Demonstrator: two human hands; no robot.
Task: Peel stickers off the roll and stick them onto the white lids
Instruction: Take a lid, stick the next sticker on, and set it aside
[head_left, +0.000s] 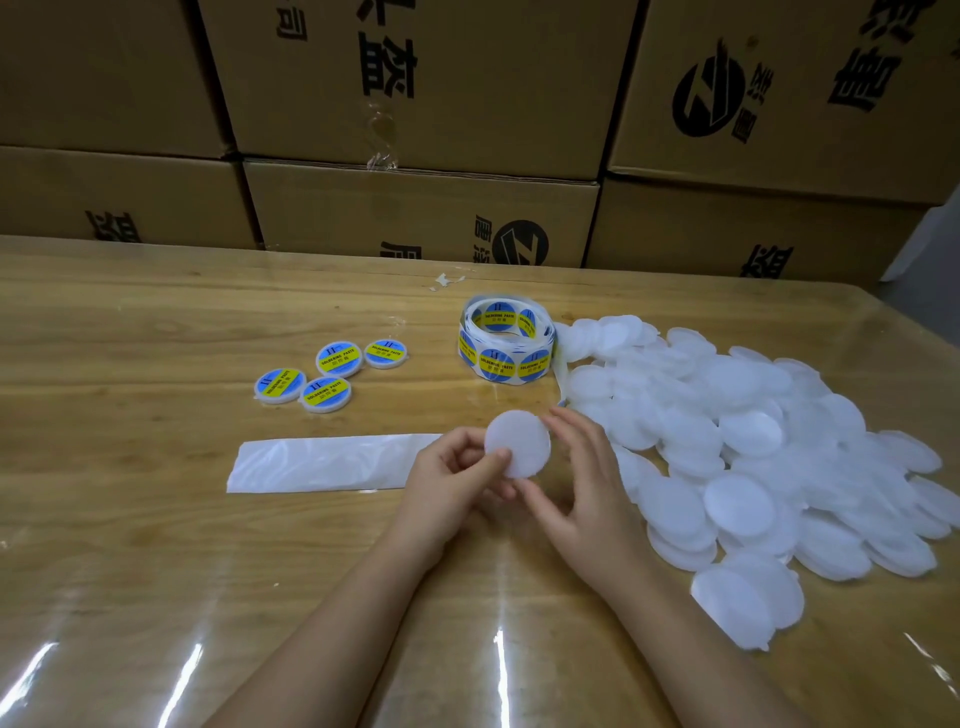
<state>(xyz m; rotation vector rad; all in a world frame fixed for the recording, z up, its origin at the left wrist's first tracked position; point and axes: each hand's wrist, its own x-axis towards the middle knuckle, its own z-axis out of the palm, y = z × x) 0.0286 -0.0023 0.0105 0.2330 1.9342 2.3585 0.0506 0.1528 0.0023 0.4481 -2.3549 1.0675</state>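
The left hand (457, 475) pinches a bare white lid (517, 444) at its lower left rim, thumb on the upper face and fingers curled beneath. The right hand (582, 483) closes on the opposite side, thumb against the lower rim and fingers reaching up along the right edge, so the lid is held between both hands just above the table (156, 519), flat face up and with no sticker on it. The sticker roll (506, 343) lies almost straight beyond the lid, farther from the person and apart from both hands. It rests flat with its open core facing up and the blue-and-yellow stickers facing outward round its side. A loose tail of backing seems to trail off its right flank toward the pile of white lids (753, 452), so the right hand looks the better placed to reach it (the left could keep hold of the lid meanwhile). Four labelled lids (330, 376) sit in a cluster to the left of the roll, well apart from it. A flattened white plastic sleeve (327, 462) lies just left of the left hand. The table is pale wood under a glossy clear sheet, and printed cardboard boxes (415, 104) are stacked behind it.
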